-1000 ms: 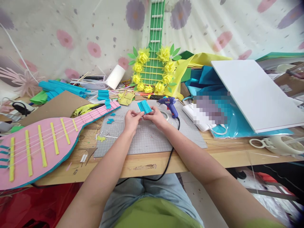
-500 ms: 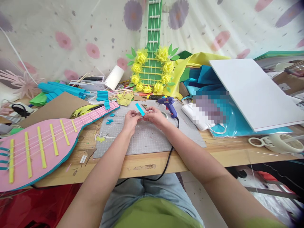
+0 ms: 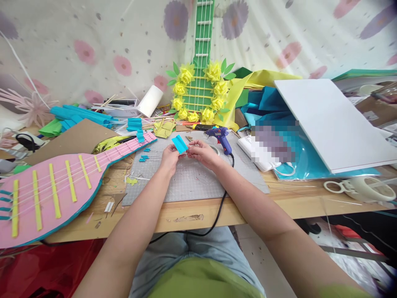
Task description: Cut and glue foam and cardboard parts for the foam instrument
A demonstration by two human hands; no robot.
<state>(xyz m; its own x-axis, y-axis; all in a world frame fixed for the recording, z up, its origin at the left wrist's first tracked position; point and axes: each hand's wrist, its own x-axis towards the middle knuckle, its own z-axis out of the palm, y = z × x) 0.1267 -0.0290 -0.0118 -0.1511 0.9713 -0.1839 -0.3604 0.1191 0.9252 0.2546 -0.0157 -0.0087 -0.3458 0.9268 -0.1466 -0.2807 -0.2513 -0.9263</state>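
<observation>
Between my two hands is a small piece of blue crepe paper [image 3: 180, 144], held up above the grey cutting mat [image 3: 186, 186]. My left hand [image 3: 170, 159] pinches its lower left side. The fingers of my right hand [image 3: 201, 152] are closed at its lower right corner; the fingertips partly overlap it. Several wires with blue-wrapped ends [image 3: 144, 158] lie on the mat to the left of my left hand. A purple glue gun [image 3: 221, 138] rests just beyond my right hand, and a roll of tape [image 3: 215, 150] is partly hidden behind that hand.
On the left lies a pink paper guitar [image 3: 68, 178] with yellow strips. A green guitar with yellow flowers [image 3: 198, 89] stands at the back. To the right are a white power strip [image 3: 257, 153], a white board [image 3: 335, 124] and scissors [image 3: 335, 186]. The glue gun's black cord [image 3: 221, 207] hangs over the table edge.
The blue paper showed as a narrow strip earlier and now shows a wider face, spread or turned toward me. Both hands have stayed in nearly the same place.
</observation>
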